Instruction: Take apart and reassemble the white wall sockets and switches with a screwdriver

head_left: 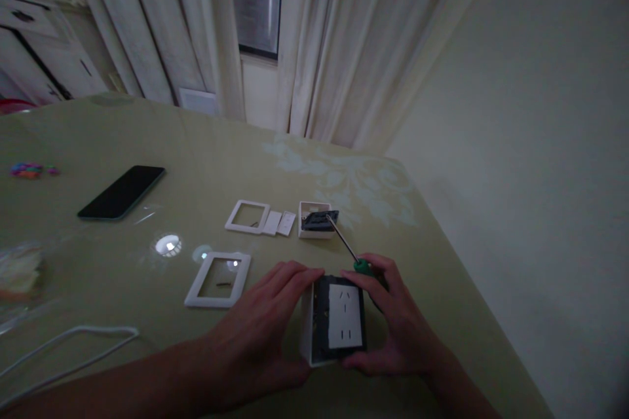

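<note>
Centrally, near six o'clock, the socket unit (pixel 345 316) is grasped between two hands: the left hand (pixel 265 324) clasps its left edge; the right hand (pixel 403 324) grips its right edge, also holding a green-handled screwdriver (pixel 363 266). At the unit's twelve o'clock, a white box (pixel 315 234); toward ten, a white frame (pixel 194 291).

Bare fingers, a rounded row of knuckles and an uncovered thumb make up the left grip (pixel 265 321) of a person seen from a head-worn camera, with the left forearm (pixel 147 366) bare from the wrist to where the frame cuts it off. The right grip (pixel 398 324), bare as well, shows slim, tapering fingers and a rounded thumb above an equally bare right forearm (pixel 449 373). Dim light and soft focus leave the fingernails and finer creases too unclear to make out.
</note>
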{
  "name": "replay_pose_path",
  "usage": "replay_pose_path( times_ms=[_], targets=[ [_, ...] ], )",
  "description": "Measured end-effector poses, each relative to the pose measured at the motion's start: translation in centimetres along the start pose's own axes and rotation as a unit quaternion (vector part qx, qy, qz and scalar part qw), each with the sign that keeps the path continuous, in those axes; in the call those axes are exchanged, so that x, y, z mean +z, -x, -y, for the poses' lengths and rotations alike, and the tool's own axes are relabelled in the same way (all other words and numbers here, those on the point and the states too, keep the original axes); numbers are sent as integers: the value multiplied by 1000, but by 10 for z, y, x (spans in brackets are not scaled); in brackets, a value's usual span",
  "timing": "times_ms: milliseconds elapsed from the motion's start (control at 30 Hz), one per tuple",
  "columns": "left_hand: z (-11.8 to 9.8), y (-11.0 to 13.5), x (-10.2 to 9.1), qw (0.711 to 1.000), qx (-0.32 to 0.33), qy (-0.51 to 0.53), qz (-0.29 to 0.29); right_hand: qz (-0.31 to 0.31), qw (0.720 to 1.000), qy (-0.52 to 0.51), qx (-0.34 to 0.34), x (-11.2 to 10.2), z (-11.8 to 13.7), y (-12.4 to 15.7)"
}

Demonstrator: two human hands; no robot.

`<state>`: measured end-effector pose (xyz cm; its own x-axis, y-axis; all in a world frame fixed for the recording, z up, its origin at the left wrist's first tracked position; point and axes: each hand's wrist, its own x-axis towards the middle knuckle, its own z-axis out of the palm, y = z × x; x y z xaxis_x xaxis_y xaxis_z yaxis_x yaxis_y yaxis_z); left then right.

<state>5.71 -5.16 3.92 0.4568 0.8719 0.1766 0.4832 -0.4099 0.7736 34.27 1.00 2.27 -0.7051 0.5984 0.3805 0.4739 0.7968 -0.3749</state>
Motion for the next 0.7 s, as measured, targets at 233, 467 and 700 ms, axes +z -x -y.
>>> replay_pose_path(
  times_ms=[233, 467, 700],
  targets=[
    [-2, 2, -1, 1000, 1, -7, 0, -7, 1000, 9, -3, 0, 2, 1],
    [2, 4, -1, 1000, 6, -22, 11, -19, 999, 27, -17, 1, 3, 2],
    [-1, 7, -3, 1000, 10, -17, 6, -35, 999, 37, -17, 1, 7, 5]
  ],
)
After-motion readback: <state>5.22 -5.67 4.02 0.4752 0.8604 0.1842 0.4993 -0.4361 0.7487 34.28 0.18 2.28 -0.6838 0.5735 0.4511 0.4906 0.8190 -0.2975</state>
